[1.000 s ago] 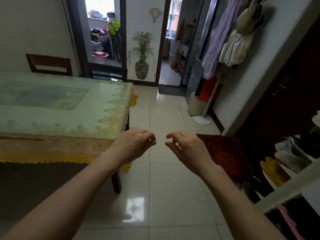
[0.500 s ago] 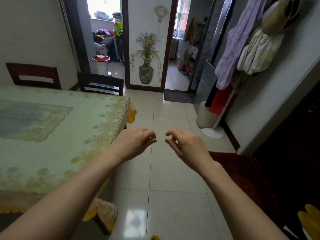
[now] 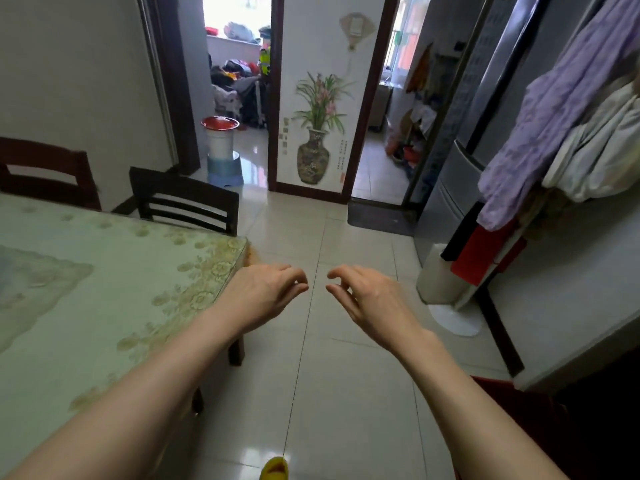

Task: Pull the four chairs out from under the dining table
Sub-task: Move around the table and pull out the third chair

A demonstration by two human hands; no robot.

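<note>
The dining table, covered by a pale green and gold patterned cloth, fills the left side. At its far edge a dark slatted chair is tucked in near the right corner, and a reddish-brown chair back stands further left. My left hand hovers just past the table's right edge, fingers loosely curled and holding nothing. My right hand floats beside it over the tiled floor, also empty with curled fingers. Neither hand touches a chair.
A coat stand hung with purple and white clothes stands at the right wall by a grey fridge. Two doorways open ahead, with a red-lidded bucket in the left one. A red mat lies at the lower right.
The view has advanced along the table's right side toward the far end; the two chairs and doorways are closer. Both hands keep the same pose in front of me.
</note>
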